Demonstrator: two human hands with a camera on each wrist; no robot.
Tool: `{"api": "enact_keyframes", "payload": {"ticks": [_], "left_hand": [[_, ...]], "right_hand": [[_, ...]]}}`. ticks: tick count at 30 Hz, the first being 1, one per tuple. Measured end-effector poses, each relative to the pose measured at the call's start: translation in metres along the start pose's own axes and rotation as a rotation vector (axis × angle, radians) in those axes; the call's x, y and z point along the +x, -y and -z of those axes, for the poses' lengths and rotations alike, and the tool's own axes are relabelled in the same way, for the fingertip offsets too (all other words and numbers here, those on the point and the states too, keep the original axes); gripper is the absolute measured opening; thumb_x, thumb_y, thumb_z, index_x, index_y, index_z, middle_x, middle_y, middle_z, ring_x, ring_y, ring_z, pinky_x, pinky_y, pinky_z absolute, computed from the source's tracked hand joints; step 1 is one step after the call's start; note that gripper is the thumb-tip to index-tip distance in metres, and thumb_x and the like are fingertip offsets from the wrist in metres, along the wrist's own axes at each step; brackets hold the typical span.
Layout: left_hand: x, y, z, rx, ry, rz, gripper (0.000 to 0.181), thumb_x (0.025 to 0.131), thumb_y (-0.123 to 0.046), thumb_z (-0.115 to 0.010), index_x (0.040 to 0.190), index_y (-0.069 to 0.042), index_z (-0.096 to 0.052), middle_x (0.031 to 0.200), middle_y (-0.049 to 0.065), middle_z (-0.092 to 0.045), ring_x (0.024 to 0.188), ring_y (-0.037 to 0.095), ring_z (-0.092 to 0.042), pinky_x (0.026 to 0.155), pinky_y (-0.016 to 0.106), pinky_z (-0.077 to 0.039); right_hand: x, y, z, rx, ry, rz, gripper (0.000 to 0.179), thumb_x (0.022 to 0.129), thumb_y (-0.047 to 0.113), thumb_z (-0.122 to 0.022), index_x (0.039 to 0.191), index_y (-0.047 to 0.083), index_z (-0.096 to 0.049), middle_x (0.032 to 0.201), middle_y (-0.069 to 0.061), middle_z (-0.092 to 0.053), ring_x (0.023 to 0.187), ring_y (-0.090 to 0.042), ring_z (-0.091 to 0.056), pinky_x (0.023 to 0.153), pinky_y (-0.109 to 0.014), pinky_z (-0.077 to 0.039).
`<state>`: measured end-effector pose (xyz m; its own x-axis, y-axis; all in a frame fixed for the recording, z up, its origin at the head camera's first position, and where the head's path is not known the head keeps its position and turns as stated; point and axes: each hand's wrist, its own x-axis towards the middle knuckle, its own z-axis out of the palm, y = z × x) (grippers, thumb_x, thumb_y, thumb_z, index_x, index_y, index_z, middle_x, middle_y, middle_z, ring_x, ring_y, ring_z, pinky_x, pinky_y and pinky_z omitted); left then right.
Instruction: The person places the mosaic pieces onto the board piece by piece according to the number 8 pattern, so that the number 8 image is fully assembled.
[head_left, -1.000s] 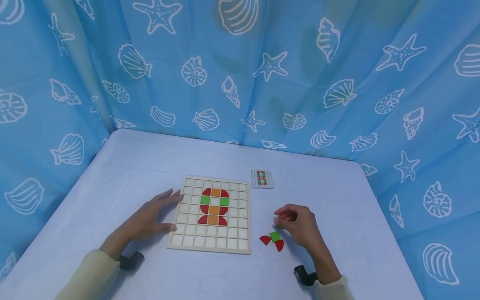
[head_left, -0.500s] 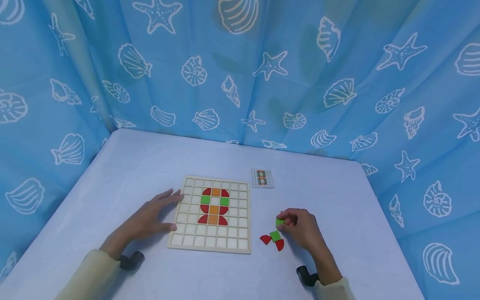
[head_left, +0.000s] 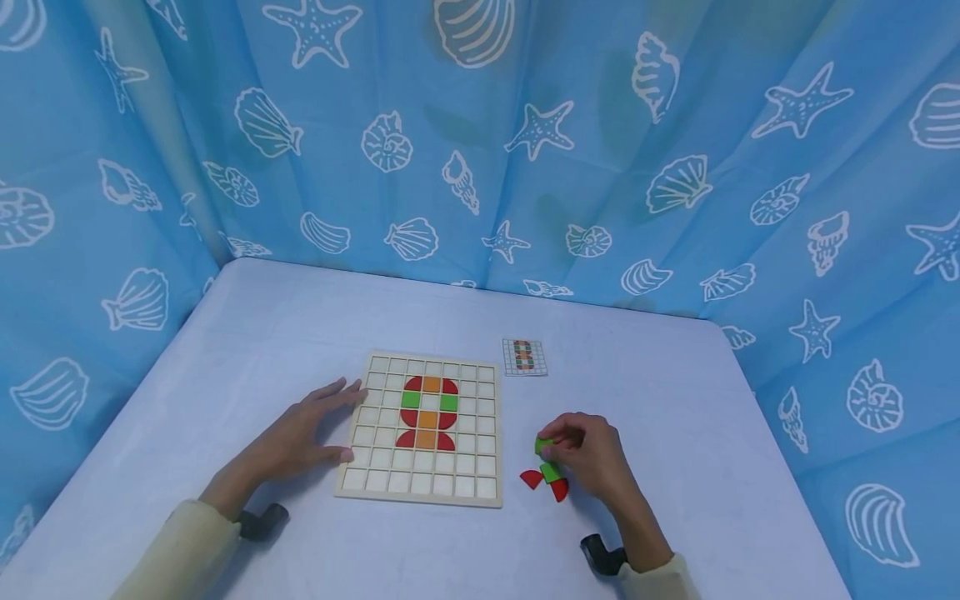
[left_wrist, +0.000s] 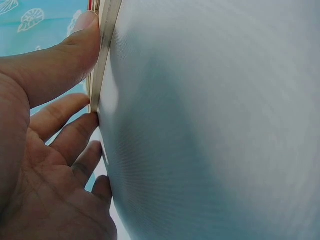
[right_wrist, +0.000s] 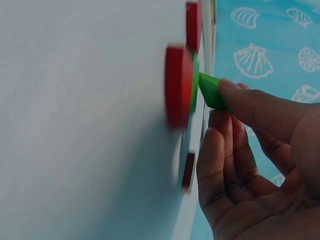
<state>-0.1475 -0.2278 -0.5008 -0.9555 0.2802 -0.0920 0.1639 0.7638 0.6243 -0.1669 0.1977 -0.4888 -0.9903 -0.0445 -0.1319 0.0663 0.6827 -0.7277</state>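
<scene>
Left hand [head_left: 303, 437] was resting on the left edge of the grid board [head_left: 465, 502], fingers spread apart, thumb over the rim. The right hand [head_left: 596, 454] was the busy one, thumb and fingertips clamped on a green tile [right_wrist: 213, 93], kinda tilted, off to the right of the board. It was right by some loose bits on the pale tabletop [head_left: 675, 400]: a green square [head_left: 550, 472], a red wedge [head_left: 531, 478] near its left and a second red wedge [head_left: 559, 490] just beside it. Couldn't tell if the tile was touching the loose square. Red, orange and green pieces [head_left: 428, 419] sat in the board's middle cells, and a little pattern card [head_left: 524, 357] lay near its far right corner. Blue seashell curtain [head_left: 585, 158] hung behind.
</scene>
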Motion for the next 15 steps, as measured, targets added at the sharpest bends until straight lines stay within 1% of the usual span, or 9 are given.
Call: {"api": "enact_keyframes", "payload": {"ticks": [5,10,15], "left_hand": [[0.0,0.0,0.0,0.003,0.0,0.002,0.092,0.083,-0.031,-0.091,0.162,-0.02,-0.046,0.173,0.019,-0.034,0.159,0.052,-0.027,0.12,0.075,-0.035],[0.0,0.0,0.0,0.01,-0.004,0.003,0.092,0.083,-0.029,-0.092,0.162,-0.02,-0.046,0.173,0.019,-0.034,0.159,0.052,-0.027,0.12,0.075,-0.034],[0.0,0.001,0.0,0.013,-0.005,0.008,0.091,0.083,-0.028,-0.092,0.162,-0.021,-0.046,0.173,0.019,-0.034,0.159,0.051,-0.027,0.12,0.075,-0.034]], "right_hand": [[-0.001,0.014,-0.01,0.051,0.012,0.031,0.018,0.086,0.004,-0.087,0.094,0.02,-0.082,0.093,0.0,-0.073,0.081,-0.018,-0.062,0.069,-0.021,-0.055],[0.002,0.027,-0.023,0.09,0.013,0.059,0.019,0.085,0.005,-0.088,0.092,0.022,-0.082,0.091,0.003,-0.074,0.078,-0.018,-0.063,0.069,-0.021,-0.055],[0.004,0.043,-0.034,0.12,0.03,0.086,0.019,0.084,0.006,-0.089,0.092,0.023,-0.082,0.09,0.004,-0.074,0.077,-0.018,-0.063,0.068,-0.022,-0.056]]}}
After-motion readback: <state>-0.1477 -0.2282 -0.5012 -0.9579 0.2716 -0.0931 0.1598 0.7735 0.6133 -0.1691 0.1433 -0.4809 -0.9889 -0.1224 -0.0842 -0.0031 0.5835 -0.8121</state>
